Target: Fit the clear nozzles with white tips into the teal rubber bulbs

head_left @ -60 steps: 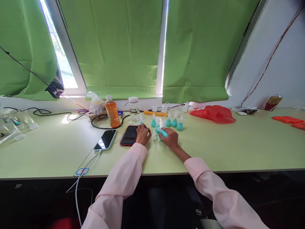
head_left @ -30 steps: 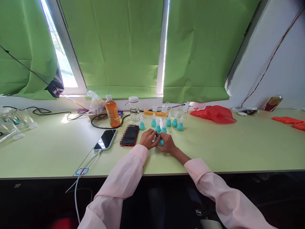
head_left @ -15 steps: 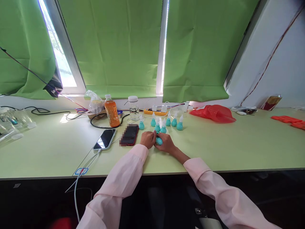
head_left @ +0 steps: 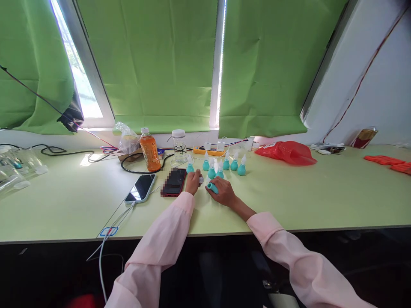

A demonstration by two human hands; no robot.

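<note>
My right hand (head_left: 224, 192) rests on the green table (head_left: 289, 196) with its fingers wrapped round a teal rubber bulb (head_left: 212, 187). My left hand (head_left: 193, 181) lies just left of it, fingers pinched on a small white tip (head_left: 201, 180). Behind the hands stand several teal bulbs with white nozzles (head_left: 233, 164) in a loose row. A dark red phone (head_left: 174, 182) lies right beside my left hand.
A white phone (head_left: 140, 188) on a charging cable lies left of the red one. An orange drink bottle (head_left: 150, 150), a clear jar (head_left: 179, 146), a plastic bag (head_left: 127, 139) and cables sit near the window. A red bag (head_left: 287, 152) lies to the right.
My hands were pressed together on the teal bulb; now they have parted, the left hand drawing away left with a white tip and the right keeping the bulb.
</note>
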